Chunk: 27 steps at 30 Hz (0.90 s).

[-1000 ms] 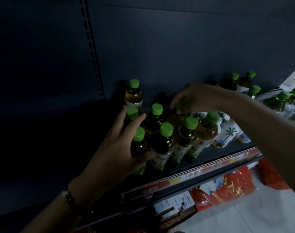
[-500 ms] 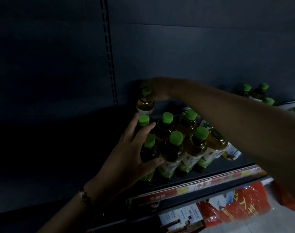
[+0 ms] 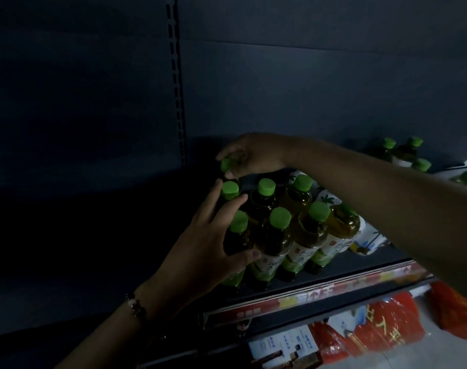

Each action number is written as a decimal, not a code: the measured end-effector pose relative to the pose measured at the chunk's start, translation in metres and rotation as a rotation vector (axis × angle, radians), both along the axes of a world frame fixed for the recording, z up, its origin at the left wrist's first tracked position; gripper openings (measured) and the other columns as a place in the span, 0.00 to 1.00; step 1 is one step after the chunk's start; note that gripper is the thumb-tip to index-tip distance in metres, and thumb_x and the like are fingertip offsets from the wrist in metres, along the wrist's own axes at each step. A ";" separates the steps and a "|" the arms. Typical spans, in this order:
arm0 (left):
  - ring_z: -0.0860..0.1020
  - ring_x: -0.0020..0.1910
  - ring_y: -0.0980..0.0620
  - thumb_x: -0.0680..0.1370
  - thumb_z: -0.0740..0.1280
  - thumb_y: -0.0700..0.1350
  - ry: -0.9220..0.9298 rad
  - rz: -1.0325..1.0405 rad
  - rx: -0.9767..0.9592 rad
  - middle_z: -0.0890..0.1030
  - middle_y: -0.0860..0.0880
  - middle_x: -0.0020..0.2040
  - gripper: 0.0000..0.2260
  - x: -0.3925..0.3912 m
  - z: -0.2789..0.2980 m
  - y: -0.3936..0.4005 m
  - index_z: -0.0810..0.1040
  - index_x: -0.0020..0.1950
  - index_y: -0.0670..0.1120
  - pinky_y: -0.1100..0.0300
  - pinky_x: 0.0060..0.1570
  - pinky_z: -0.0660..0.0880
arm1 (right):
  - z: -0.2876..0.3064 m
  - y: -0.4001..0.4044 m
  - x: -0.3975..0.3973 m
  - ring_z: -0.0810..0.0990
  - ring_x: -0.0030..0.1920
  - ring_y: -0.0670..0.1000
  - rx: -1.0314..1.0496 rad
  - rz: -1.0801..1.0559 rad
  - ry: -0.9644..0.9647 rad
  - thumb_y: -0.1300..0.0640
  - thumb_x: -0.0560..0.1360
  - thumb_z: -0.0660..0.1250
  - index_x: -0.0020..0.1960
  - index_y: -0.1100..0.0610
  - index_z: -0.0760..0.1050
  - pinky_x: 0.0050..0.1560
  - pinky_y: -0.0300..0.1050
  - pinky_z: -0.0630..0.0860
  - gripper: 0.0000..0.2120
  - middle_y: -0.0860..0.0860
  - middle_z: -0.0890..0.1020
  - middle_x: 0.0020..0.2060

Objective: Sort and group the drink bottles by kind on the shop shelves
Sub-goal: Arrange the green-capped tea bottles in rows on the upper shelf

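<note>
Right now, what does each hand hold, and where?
Right hand pinches the rear bottle's green cap; left hand grips the front-left bottle around its body.

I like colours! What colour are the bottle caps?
Green. The caps on the bottles show best in the head view.
</note>
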State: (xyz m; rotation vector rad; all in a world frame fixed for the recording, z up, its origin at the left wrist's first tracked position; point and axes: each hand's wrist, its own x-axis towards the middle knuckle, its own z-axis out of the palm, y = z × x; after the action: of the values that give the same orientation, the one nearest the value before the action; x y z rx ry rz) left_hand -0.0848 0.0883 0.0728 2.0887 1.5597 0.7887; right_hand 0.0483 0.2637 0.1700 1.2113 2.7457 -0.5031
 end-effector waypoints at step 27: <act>0.72 0.66 0.53 0.80 0.66 0.55 -0.237 0.291 -0.162 0.71 0.51 0.70 0.23 0.012 0.061 0.085 0.69 0.75 0.56 0.59 0.59 0.67 | 0.096 -0.044 0.189 0.81 0.46 0.50 0.325 -0.362 0.147 0.43 0.72 0.71 0.54 0.50 0.80 0.54 0.51 0.77 0.14 0.50 0.84 0.47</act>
State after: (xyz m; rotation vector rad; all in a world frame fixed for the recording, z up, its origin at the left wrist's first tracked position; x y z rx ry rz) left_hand -0.0727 0.1737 0.1339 1.6118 1.7491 0.9361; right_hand 0.2369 0.2196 0.2660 1.8361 2.8139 -0.1788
